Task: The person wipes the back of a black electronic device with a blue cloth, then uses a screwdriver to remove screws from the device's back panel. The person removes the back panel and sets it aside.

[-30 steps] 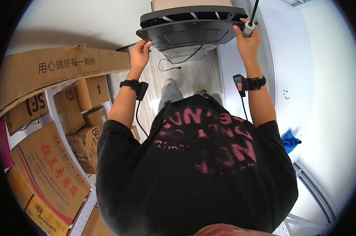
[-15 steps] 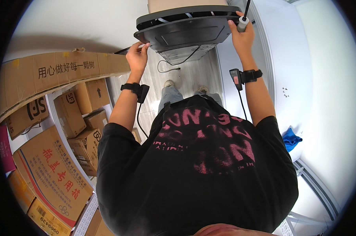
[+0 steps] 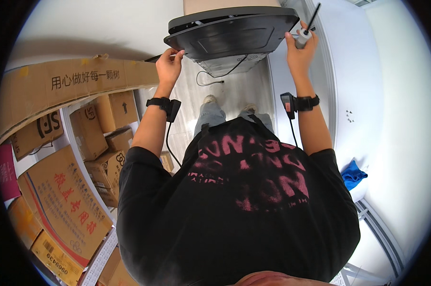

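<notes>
A black plastic panel (image 3: pixel 234 38) with a raised outline lies tilted against the dark rim (image 3: pixel 225 15) of a boxy appliance ahead of me; a gap shows between them, widest at the left. My left hand (image 3: pixel 169 66) pinches the panel's lower left corner between thumb and fingers. At the right end, my right hand (image 3: pixel 301 55) holds a screwdriver (image 3: pixel 303 38) with a grey handle, its dark shaft pointing up and right. The right thumb is beside the panel's right edge; whether it touches cannot be made out. Each wrist wears a black strap with a small device.
A black power cord (image 3: pixel 210 85) hangs from the appliance to the floor. Cardboard boxes (image 3: pixel 65 200) fill shelves at left, below a long cardboard strip (image 3: pixel 82 81). On the white surface at right lie several small screws (image 3: pixel 349 116) and a blue cloth (image 3: pixel 353 175).
The gap between panel and rim has narrowed at the right. My right hand has moved slightly right and down from the panel's edge, and the screwdriver leans further right.
</notes>
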A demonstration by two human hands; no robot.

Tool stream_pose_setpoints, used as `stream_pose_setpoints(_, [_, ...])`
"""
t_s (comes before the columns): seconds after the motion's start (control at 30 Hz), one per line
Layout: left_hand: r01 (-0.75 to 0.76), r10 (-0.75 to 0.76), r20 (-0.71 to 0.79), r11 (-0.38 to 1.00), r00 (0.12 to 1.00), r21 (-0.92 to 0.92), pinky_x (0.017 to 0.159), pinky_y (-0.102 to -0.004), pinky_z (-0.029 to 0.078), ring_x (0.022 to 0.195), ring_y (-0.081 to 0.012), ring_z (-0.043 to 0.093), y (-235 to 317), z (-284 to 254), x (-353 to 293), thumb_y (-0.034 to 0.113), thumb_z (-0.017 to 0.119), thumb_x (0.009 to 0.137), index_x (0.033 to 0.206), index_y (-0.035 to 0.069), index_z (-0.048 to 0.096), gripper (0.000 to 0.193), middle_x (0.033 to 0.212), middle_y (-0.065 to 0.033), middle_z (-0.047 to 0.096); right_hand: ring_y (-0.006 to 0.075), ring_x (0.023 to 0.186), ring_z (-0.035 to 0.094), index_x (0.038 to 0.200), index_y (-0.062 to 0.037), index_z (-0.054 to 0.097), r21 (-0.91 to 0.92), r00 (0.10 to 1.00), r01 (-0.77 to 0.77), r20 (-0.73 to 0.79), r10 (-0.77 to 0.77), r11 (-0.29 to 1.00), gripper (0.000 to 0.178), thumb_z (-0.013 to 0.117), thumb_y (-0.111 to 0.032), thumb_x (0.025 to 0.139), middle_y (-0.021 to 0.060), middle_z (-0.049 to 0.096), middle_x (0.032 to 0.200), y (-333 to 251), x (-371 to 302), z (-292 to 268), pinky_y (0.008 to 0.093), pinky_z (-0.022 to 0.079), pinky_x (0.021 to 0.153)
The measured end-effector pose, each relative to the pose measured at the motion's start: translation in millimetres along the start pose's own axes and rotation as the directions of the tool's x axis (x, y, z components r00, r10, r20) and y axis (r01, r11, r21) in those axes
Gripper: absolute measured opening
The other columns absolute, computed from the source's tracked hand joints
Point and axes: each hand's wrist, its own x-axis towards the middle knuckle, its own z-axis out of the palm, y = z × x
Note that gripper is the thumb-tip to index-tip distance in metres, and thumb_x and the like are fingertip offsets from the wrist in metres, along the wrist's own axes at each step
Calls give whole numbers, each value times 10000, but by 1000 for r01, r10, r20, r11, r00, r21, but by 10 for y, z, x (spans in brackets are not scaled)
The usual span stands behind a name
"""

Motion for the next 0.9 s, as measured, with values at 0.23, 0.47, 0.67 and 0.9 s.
stream_pose_setpoints(0.23, [-124, 126, 46, 991, 991, -45, 597, -286, 506, 634, -184, 663, 51, 0, 83, 256, 720, 807, 838, -1, 616, 279, 699, -120, 666, 92, 707, 550, 1103, -19, 532, 111, 813, -550, 297, 501, 828, 347, 685, -90, 800, 21, 561, 764, -62, -635, -328, 257, 442, 616])
stream_pose_setpoints(0.47, [-284, 365, 243, 907, 899, -312, 602, -261, 522, 759, -168, 649, -192, 124, 239, 131, 742, 784, 1004, -3, 552, 320, 890, -97, 661, 136, 743, 529, 1175, -58, 357, 286, 676, -734, 395, 622, 616, 468, 549, 73, 769, 71, 509, 869, 96, -2036, -54, 270, 477, 619])
stream_pose_setpoints(0.67, [0, 181, 490, 938, 853, -346, 624, -258, 524, 836, -150, 607, -585, 270, 198, 126, 714, 811, 1125, 2, 474, 414, 1018, -86, 597, 113, 728, 545, 1205, -52, 404, 339, 461, -876, 386, 799, 342, 459, 649, -70, 817, 73, 562, 953, -373, -2816, 577, 250, 461, 540])
stream_pose_setpoints(0.9, [7, 190, 533, 938, 825, -345, 620, -270, 537, 820, -170, 618, -829, 632, 150, 199, 619, 894, 1183, 4, 408, 408, 1055, -98, 559, 88, 676, 560, 1142, -64, 575, 561, 450, -799, 319, 834, 216, 393, 706, -68, 772, 53, 625, 959, -258, -3448, 1301, 218, 443, 550])
